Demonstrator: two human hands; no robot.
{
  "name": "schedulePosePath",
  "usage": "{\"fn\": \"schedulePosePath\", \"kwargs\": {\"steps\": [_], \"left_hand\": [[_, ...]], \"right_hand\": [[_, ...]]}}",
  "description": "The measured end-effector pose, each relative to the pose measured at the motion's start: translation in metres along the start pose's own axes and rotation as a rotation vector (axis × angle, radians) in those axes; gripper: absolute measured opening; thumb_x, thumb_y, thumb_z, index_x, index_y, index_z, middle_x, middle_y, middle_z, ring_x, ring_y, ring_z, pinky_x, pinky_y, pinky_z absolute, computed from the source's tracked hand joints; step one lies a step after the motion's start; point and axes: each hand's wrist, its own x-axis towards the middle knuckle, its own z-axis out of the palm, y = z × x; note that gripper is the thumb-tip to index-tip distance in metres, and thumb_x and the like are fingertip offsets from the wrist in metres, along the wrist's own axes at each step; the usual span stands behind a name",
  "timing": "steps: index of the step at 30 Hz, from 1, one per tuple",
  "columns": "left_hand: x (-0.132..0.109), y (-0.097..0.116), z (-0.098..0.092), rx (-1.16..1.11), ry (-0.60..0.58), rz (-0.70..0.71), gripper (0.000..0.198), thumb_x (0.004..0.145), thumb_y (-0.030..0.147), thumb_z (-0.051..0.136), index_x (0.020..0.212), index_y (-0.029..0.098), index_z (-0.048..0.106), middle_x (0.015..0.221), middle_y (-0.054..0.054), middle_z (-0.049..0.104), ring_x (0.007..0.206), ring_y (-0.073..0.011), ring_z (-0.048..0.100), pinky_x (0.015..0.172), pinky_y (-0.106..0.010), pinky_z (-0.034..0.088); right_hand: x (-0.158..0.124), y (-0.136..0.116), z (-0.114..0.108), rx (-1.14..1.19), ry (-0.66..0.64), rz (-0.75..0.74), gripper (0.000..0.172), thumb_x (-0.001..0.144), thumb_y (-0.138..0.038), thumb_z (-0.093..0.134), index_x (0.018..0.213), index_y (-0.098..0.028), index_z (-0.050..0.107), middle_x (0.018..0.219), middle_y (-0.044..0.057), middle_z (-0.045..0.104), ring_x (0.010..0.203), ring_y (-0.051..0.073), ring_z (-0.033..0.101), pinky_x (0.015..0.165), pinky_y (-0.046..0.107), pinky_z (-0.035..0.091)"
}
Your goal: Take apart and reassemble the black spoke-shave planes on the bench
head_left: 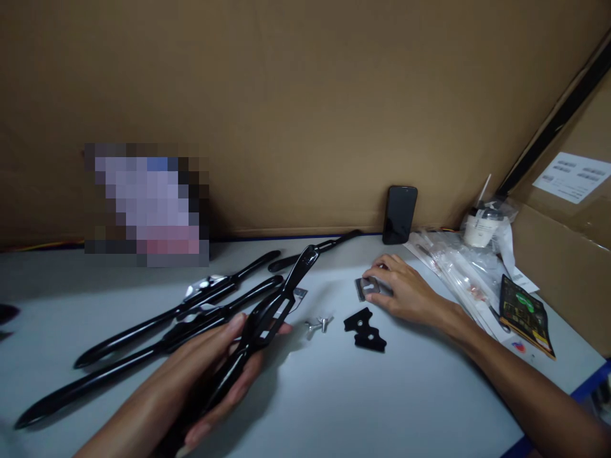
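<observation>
Left hand [210, 350]: fingers wrapped around one handle of a black spokeshave frame [248, 337], held up at a slant over the front-left half of the desk [382, 407]. Right hand [403, 289]: thumb and fingertips nearly together, pinching a grey slotted blade [361, 291] by its edges, toward the back edge and right of centre; can't tell if it's clear of the surface.

Between the hands: silver screws [323, 324] in a loose cluster. Just in front of the right hand: two black notched plates [371, 341], touching.

More black frames [143, 356] lie on the left side, two roughly parallel, a third by the back edge behind the held one. Phone [400, 215] upright at the back edge. Right edge: clear plastic bags [451, 270], black packet [527, 315]; white tub [480, 230] in the back-right corner.
</observation>
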Motion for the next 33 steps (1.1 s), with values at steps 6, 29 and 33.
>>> {"fn": "schedulePosePath", "kwargs": {"steps": [6, 29, 33], "left_hand": [[0.014, -0.007, -0.017, 0.042, -0.119, -0.072, 0.06, 0.077, 0.082, 0.064, 0.083, 0.023, 0.07, 0.052, 0.005, 0.056, 0.035, -0.0062, 0.025, 0.032, -0.019, 0.021], [0.02, 0.004, 0.002, -0.217, -0.235, 0.134, 0.047, 0.099, 0.052, 0.054, 0.111, 0.009, 0.069, 0.051, 0.006, 0.042, 0.044, -0.0085, 0.018, 0.039, -0.019, 0.017], [0.023, 0.001, 0.006, -0.2, -0.291, 0.198, 0.051, 0.098, 0.055, 0.055, 0.109, 0.008, 0.069, 0.051, 0.006, 0.043, 0.044, -0.0087, 0.02, 0.038, -0.02, 0.018]], "right_hand": [[-0.001, 0.005, 0.0, 0.057, 0.026, 0.016, 0.021, 0.089, -0.027, 0.075, 0.103, -0.019, 0.062, 0.115, 0.009, 0.061, 0.11, 0.026, 0.054, 0.093, 0.04, 0.046], [0.018, 0.022, 0.025, 0.858, 0.089, 0.308, 0.017, 0.058, -0.014, 0.071, 0.074, -0.018, 0.064, 0.067, 0.001, 0.07, 0.062, 0.017, 0.061, 0.06, 0.026, 0.041], [0.018, 0.012, 0.024, 0.907, 0.104, 0.31, 0.017, 0.056, -0.011, 0.07, 0.07, -0.017, 0.065, 0.061, -0.002, 0.067, 0.057, 0.014, 0.058, 0.055, 0.024, 0.04]]}}
